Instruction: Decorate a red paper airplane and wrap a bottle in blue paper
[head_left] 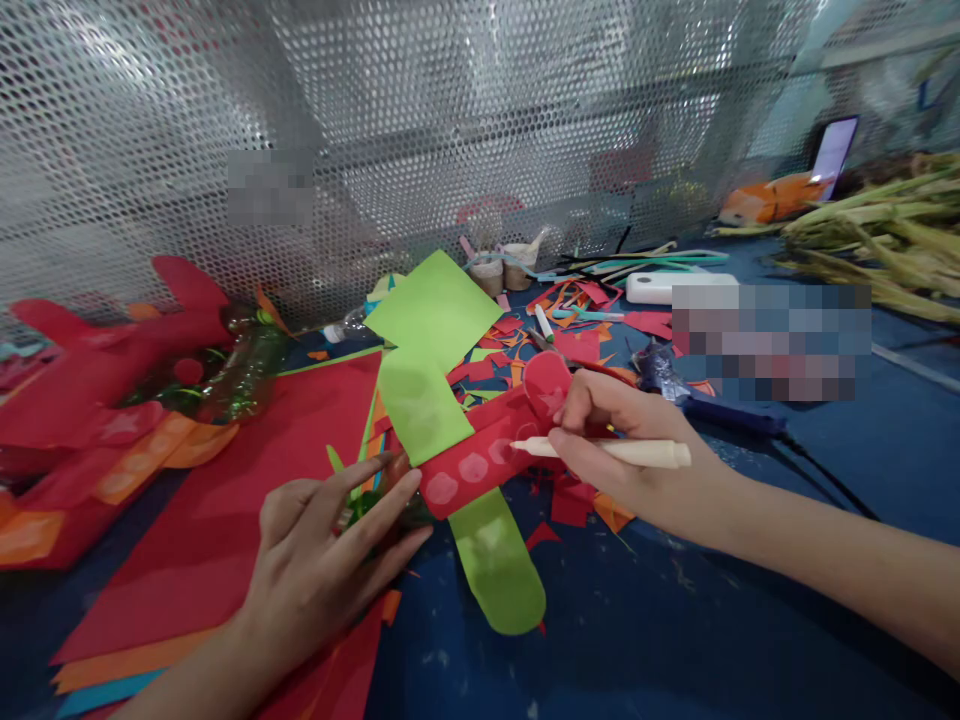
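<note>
A plastic bottle wrapped in a red paper band [457, 490] lies across the middle, with light green paper flaps [499, 570] sticking out on two sides. Several pale round spots run along the red band, and a red rounded tab [547, 385] with a star stands at its far end. My left hand [322, 550] holds the bottle's near end, its fingers stretched along it; part of the bottle is hidden there. In my right hand [630, 425] is a cream-coloured marker [649, 454], pinched like a pen, its tip at one of the spots.
Stacked coloured paper [225, 540] lies under my left arm. A similar red paper-covered bottle model [97, 390] stands at the left. Paper scraps [574, 345], a glue gun [727, 412] and a white device [681, 288] lie beyond. A perforated metal screen [450, 120] rises behind.
</note>
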